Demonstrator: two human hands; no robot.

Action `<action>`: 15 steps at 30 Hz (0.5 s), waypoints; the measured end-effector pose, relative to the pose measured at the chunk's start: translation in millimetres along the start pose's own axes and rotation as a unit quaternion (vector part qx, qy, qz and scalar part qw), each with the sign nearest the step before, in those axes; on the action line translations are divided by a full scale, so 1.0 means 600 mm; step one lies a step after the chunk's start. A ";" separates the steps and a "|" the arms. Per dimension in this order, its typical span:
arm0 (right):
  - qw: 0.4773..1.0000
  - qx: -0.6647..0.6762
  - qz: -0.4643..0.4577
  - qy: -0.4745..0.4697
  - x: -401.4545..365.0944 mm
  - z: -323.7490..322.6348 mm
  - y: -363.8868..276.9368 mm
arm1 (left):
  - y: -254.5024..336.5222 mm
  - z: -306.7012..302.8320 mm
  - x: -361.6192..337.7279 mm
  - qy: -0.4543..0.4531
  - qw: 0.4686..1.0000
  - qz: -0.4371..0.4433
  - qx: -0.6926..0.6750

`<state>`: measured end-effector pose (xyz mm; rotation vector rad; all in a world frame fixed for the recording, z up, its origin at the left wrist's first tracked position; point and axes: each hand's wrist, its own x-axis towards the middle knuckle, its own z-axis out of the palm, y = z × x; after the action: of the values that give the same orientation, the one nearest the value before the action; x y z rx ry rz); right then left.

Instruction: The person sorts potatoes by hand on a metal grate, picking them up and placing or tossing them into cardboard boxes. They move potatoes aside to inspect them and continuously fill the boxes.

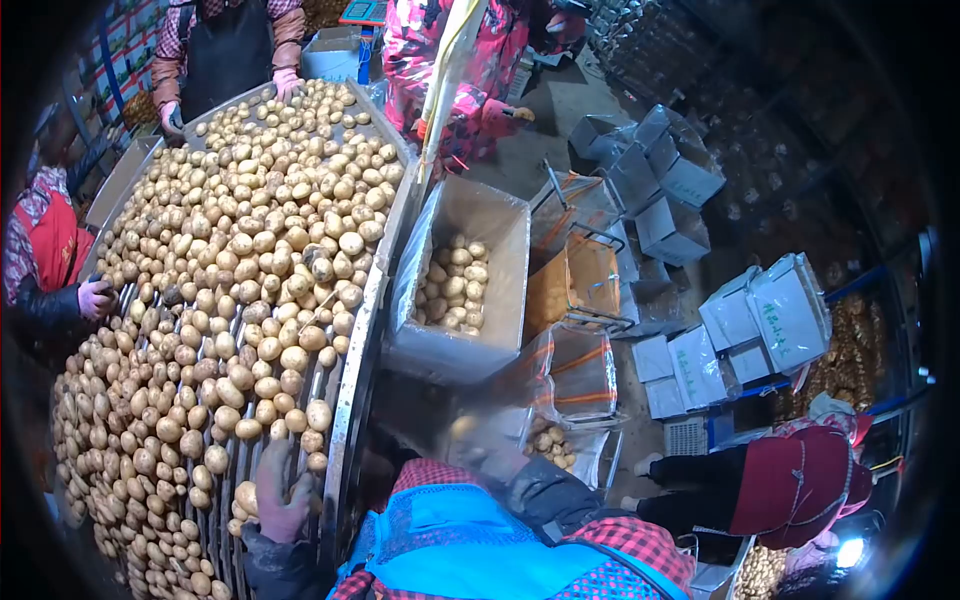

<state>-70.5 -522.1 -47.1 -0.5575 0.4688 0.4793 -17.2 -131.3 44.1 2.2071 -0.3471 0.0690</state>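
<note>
My left hand (281, 497), in a pink glove, rests over the slatted sorting table (345, 395) near its right edge. Its fingers are stretched out, the thumb held apart, beside several potatoes (246, 497). Off to the right, my right hand (492, 458) is smeared by motion above the boxes. A blurred potato (463, 428) shows just at its fingers; whether they grip it I cannot tell. Below that hand stands a lined box (610, 455) with potatoes inside. Potatoes of many sizes cover most of the sorting table.
Beyond the table's right rim stands a large lined box (470, 355) part-filled with potatoes. Wire-framed bags (580, 275) and stacked white cartons (790, 310) lie further right. Co-workers stand at the far end, at the left, and one bends over (800, 485) at the lower right.
</note>
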 end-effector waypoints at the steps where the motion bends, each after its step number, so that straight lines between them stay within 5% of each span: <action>1: 0.989 -0.100 -0.056 0.094 -0.020 0.001 0.007 | -0.004 -0.010 -0.008 0.000 1.000 -0.001 -0.001; 4: 0.974 -0.137 -0.094 0.153 -0.031 -0.078 0.018 | -0.001 -0.032 -0.029 0.016 0.985 -0.155 -0.074; 7: 0.993 -0.037 -0.048 0.101 -0.042 -0.111 0.011 | -0.028 -0.042 -0.050 0.023 0.986 -0.162 -0.032; 9: 0.976 -0.127 -0.088 0.155 -0.040 -0.113 -0.004 | -0.036 -0.040 -0.055 0.022 0.983 -0.174 -0.047; 11: 0.837 -0.497 -0.183 0.138 -0.040 -0.103 -0.035 | -0.037 -0.045 -0.057 0.007 0.982 -0.188 -0.025; 12: 0.921 -0.280 -0.192 0.191 -0.032 -0.100 -0.047 | -0.038 -0.046 -0.057 0.005 0.981 -0.190 -0.023; 14: 0.952 -0.044 -0.188 0.236 -0.025 -0.098 -0.073 | -0.042 -0.041 -0.054 0.002 0.990 -0.138 0.012; 15: 0.952 -0.069 -0.188 0.232 -0.028 -0.097 -0.088 | -0.041 -0.041 -0.052 -0.002 0.990 -0.141 0.014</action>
<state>-71.7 -601.2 -61.8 -0.8806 0.7613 0.0068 -38.6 -90.8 35.0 2.2631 -0.0339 -0.0850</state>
